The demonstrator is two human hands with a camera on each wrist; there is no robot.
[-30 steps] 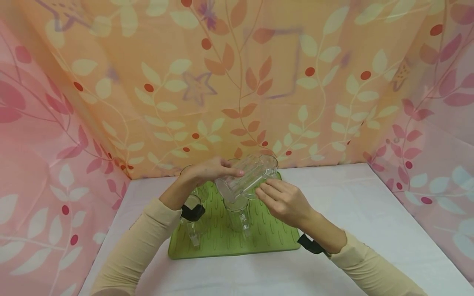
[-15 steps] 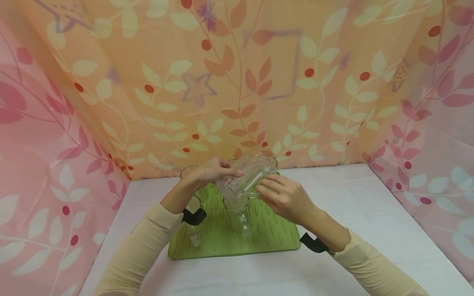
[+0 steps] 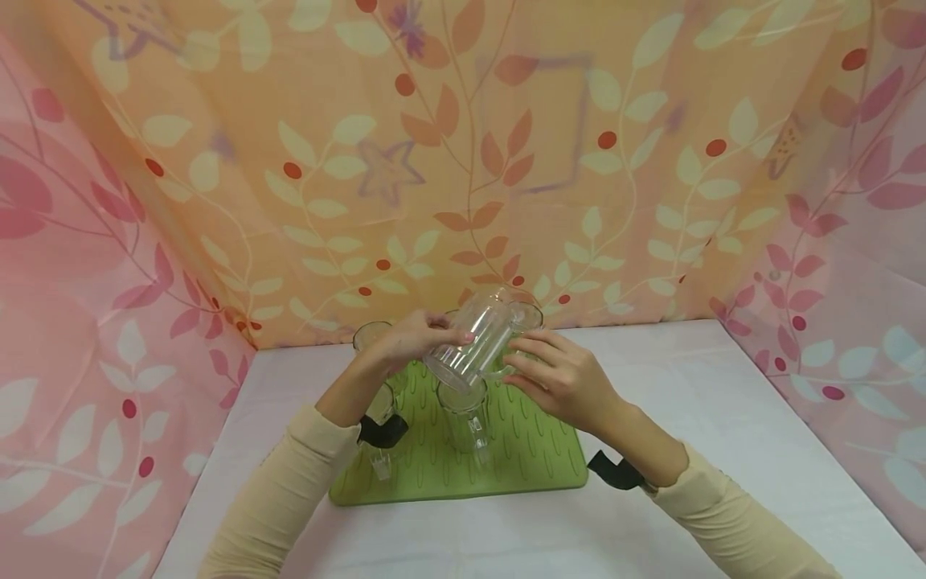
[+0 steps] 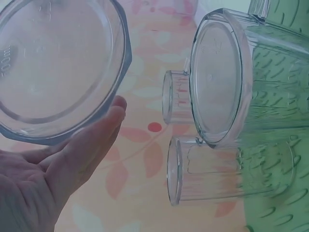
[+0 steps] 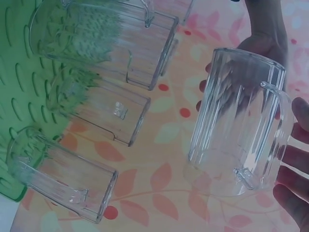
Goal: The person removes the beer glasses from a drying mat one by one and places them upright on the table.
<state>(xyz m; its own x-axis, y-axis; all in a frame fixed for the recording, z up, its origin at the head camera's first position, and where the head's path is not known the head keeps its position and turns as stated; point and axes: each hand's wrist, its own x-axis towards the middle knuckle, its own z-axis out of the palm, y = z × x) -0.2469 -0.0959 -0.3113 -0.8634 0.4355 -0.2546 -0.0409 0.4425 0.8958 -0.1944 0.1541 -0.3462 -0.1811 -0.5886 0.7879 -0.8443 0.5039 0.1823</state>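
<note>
A clear ribbed mug (image 3: pixel 473 346) is held tilted above the green mat, its mouth pointing up and to the right. My left hand (image 3: pixel 411 342) grips it low on the side, thumb across the front. In the left wrist view its round base (image 4: pixel 53 63) faces the camera, with faint "500ml" lettering. My right hand (image 3: pixel 564 382) is at the mug's handle (image 5: pixel 282 121), its fingers (image 5: pixel 294 162) spread and slightly bent just beside it. Directly below the held mug, another clear mug (image 3: pixel 463 422) stands upright on the mat.
More clear mugs stand on the green ribbed mat (image 3: pixel 521 458): one at front left (image 3: pixel 379 398), one at back left (image 3: pixel 370 336), one at back right (image 3: pixel 528 315). The mat lies on a white table (image 3: pixel 665 402). A patterned curtain (image 3: pixel 463 161) rises behind.
The held mug has turned steeper, its mouth end rising. My right hand's fingers have loosened and spread beside the handle. My left hand keeps its hold.
</note>
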